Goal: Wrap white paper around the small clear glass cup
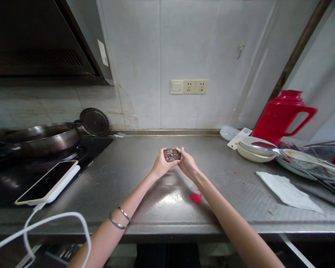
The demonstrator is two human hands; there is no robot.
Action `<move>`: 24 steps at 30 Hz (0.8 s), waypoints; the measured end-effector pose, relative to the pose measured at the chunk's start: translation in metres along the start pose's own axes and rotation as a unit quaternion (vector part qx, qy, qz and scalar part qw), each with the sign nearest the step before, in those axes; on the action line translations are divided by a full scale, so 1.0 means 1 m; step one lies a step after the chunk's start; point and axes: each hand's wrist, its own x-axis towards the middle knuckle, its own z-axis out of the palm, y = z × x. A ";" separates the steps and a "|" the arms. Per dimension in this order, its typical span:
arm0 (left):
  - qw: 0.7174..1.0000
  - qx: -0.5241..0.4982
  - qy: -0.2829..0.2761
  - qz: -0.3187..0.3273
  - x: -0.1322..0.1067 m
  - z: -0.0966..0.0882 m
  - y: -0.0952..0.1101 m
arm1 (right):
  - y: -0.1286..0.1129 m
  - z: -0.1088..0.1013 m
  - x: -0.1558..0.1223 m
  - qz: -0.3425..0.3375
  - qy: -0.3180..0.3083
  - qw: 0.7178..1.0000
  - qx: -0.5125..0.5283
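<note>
Both my hands meet over the middle of the steel counter (123,178), holding one small, shiny grey-brown object (172,155) that looks glassy. Its exact kind is too small to make out. My left hand (162,163) is closed on its left side, with the thumb along the near edge. From the right, my right hand (187,163) grips its other edge with the fingers. Below my hands, a red scrap (195,197) lies on the counter beside my right forearm.
A pan (44,139) stands on the stove at left, near a phone (48,182) with a white cable (58,215). Along the right are a red thermos (279,117), stacked bowls (254,153), a plate (298,171) and a white paper sheet (289,191). Wall sockets (195,86) sit behind.
</note>
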 end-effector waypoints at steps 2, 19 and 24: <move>0.999 0.034 0.042 -0.001 -0.001 0.001 -0.002 | 0.007 0.000 0.003 -0.023 -0.001 1.000 -0.006; 0.975 -0.192 -0.100 -0.055 -0.002 0.004 0.013 | -0.002 -0.009 0.008 -0.078 0.001 0.991 -0.111; 0.994 -0.099 -0.035 -0.013 -0.002 0.007 -0.005 | 0.004 -0.008 0.008 -0.089 0.008 0.988 -0.123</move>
